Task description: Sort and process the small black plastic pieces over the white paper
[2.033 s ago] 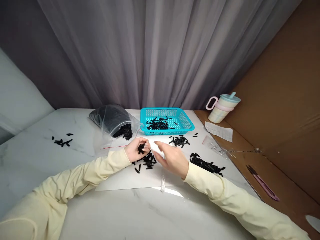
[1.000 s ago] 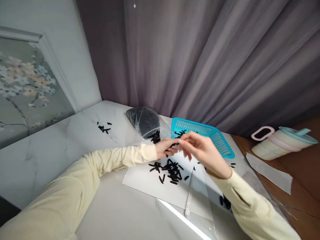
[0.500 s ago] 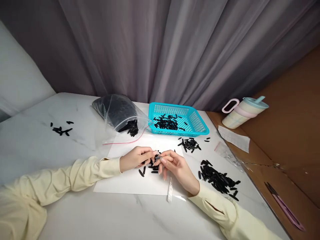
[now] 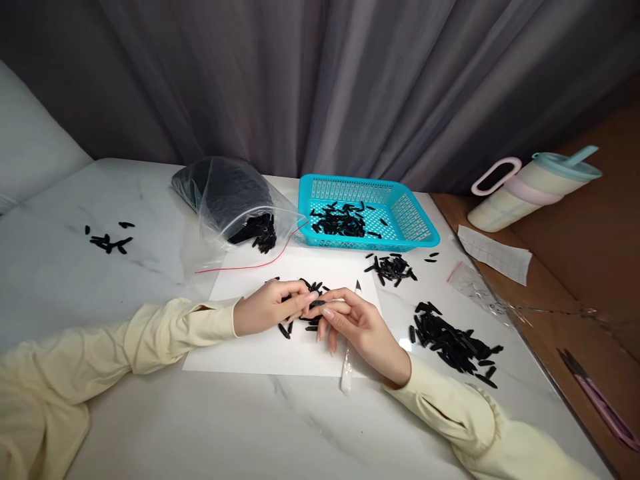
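My left hand and my right hand meet over a white sheet of paper. Between their fingertips they pinch one slim, dark elongated piece, which both hands appear to touch. Several similar black pieces lie loose on the paper behind and beneath the fingers, partly hidden. A thin white, pen-like item with a dark pointed tip runs under my right hand, so its middle is covered.
A clear bag of black pieces lies open, with a red strip by its mouth. Beside it stands a blue basket. More heaps sit at right. A cup, scissors and small plastic bag are farther right.
The view has shifted, so the basket and bag sit higher in it. Both hands stay together at the fingertips, and the dark piece between them has turned slightly.
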### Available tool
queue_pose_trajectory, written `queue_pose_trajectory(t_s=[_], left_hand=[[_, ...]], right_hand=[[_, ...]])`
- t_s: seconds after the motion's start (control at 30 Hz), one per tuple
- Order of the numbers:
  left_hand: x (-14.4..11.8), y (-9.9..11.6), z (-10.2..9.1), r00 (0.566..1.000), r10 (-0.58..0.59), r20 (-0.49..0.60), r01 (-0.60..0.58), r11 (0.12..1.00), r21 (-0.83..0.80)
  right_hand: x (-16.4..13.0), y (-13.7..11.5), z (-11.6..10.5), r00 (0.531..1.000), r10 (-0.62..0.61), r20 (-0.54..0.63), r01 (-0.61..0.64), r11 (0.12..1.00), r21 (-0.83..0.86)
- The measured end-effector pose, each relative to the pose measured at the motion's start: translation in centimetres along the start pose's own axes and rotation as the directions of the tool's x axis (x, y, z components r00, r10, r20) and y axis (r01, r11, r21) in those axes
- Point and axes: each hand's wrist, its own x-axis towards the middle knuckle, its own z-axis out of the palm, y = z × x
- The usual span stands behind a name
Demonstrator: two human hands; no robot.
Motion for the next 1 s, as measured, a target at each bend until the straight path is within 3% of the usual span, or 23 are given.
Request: queue_pose_trajectory(t_s=[0.43, 1.0], left_hand=[[-0.11, 0.31, 0.13, 0.998, 0.035, -0.051, -0.033, 0.999, 0.042], [-0.35, 0.41, 0.23, 0.995, 0.076, -0.063, -0.069, 0.991, 0.114]], right_hand=[[-0.07, 0.23, 0.13, 0.999, -0.048, -0.005, 0.048, 0.999, 0.004], [0.02, 0.05, 0.06, 1.0, -0.008, -0.018, 0.008, 1.0, 0.009]])
